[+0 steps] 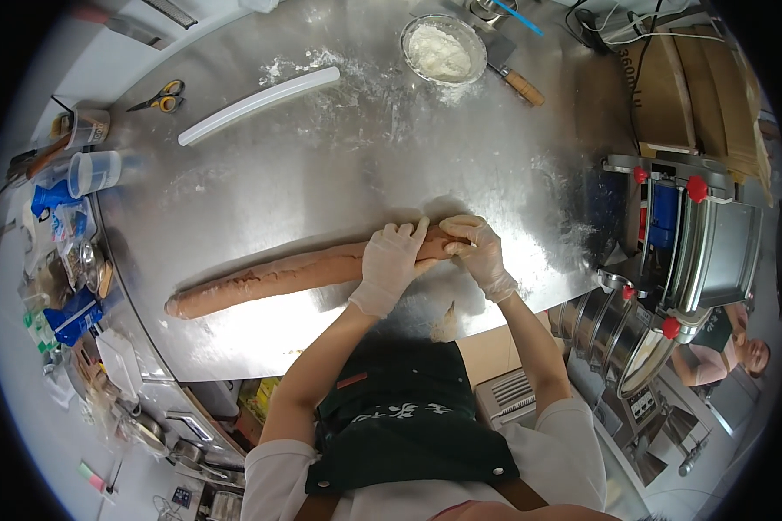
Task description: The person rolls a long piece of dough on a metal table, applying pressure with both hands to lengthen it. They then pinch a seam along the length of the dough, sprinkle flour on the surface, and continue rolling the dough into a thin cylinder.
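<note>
Since the brown dough roll [304,271] is already one long log, I think the main shape is made. It lies on the shiny worktop [235,187], going from the left middle of the frame up a bit to the centre. Its left end is round. Next along, its skin is bumpy, with a rough line running down it, so I think it isn't all smooth yet. I see no cuts. Near the centre, my left fingers [419,229] bend over the roll. Just right of them, my right fingers [466,224] pinch its right end. They hide part of it, so I can't tell if that end is shut.
</note>
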`<state>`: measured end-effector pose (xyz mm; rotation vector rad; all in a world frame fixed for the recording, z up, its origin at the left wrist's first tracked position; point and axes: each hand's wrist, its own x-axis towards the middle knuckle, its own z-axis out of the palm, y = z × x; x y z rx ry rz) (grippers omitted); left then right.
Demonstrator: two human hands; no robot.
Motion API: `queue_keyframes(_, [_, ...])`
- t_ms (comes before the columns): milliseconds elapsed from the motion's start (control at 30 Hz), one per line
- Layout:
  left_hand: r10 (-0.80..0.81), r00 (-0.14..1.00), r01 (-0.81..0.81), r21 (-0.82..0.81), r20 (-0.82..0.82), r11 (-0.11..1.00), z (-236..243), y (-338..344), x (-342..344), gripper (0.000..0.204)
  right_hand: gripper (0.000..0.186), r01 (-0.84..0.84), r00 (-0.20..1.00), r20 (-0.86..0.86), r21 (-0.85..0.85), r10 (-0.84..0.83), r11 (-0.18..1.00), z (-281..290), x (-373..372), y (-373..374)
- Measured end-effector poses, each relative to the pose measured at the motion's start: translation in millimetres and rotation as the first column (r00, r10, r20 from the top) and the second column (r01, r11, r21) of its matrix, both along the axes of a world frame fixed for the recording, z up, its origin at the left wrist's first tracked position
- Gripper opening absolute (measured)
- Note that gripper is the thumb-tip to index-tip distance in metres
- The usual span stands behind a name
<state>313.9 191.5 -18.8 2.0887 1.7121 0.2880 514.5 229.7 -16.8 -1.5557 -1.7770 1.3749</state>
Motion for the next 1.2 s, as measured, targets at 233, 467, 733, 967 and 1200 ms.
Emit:
queue_keyframes(233, [0.032, 0.999, -0.031, -0.029, 0.027, 0.999, -3, -5, 2, 0.079, 0.034, 0.07, 0.998, -0.005, -0.054, -0.07, 0.996, 6, -17, -2])
queue_keyframes(467, [0.038, 0.999, -0.037, -0.021, 0.023, 0.999, -6, -8, 4, 0.083, 0.025, 0.043, 0.999, -0.006, 0.021, -0.043, 0.999, -13, -9, -6])
queue_keyframes(733, [0.07, 0.998, -0.07, -0.003, -0.004, 0.998, -4, -9, 5, 0.102, 0.025, -0.117, 0.983, 0.147, 0.035, 0.111, 0.992, 5, -23, 11])
queue_keyframes(967, [0.044, 0.999, -0.044, 0.01, 0.024, 0.999, -3, -9, 4, 0.102, 0.02, -0.071, 0.99, 0.102, -0.226, 0.096, 0.971, 10, -20, 29])
queue_keyframes(1200, [-0.085, 0.994, 0.094, 0.131, -0.073, 0.987, 5, -8, 3, 0.089, 0.022, -0.029, 0.926, 0.36, 0.361, -0.111, 0.932, 11, -6, -38])
